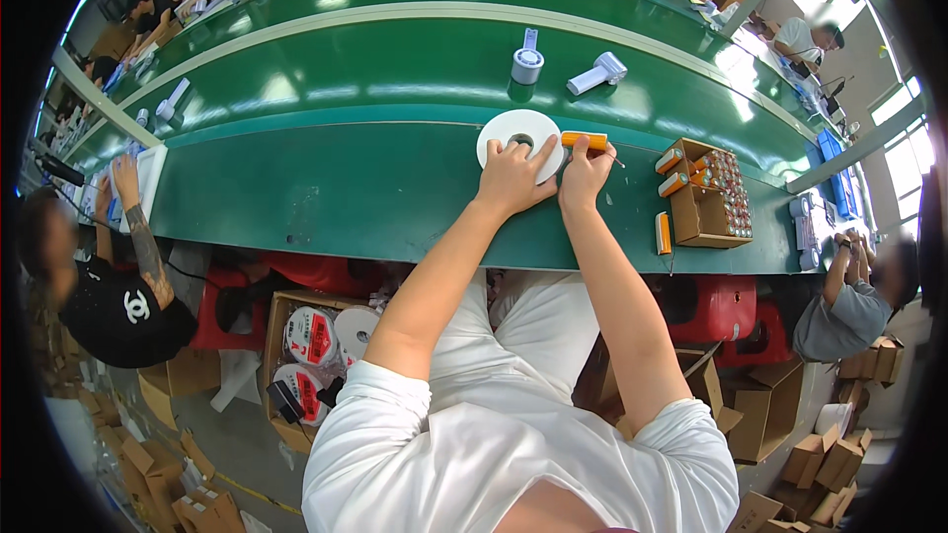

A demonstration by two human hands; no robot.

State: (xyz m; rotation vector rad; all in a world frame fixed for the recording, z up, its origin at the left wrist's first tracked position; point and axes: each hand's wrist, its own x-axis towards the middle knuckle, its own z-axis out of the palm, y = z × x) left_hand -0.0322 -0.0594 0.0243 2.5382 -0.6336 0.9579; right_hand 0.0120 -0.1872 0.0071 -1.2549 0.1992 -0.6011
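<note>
A white disc-shaped roll (502, 125), which looks like tape, lies on the green workbench in front of me. My left hand (512, 178) grips its near side, fingers curled toward the centre hole and thumb pointing to the right. Just beside the roll's right edge, my right hand (587, 178) pinches an orange cylindrical battery (585, 141). A thin wire sticks out near those fingers. To the right stands a cardboard box (699, 220) with several similar batteries in upright rows. One loose orange battery (663, 234) is on the bench beside that box.
Beyond the bench runs a green conveyor belt (395, 64) carrying pale handheld devices, including an upright one (527, 64) and a lying one (598, 73). Co-workers sit left and right. By my left leg, an open carton (279, 336) holds more rolls. Red stools (716, 306) stand below.
</note>
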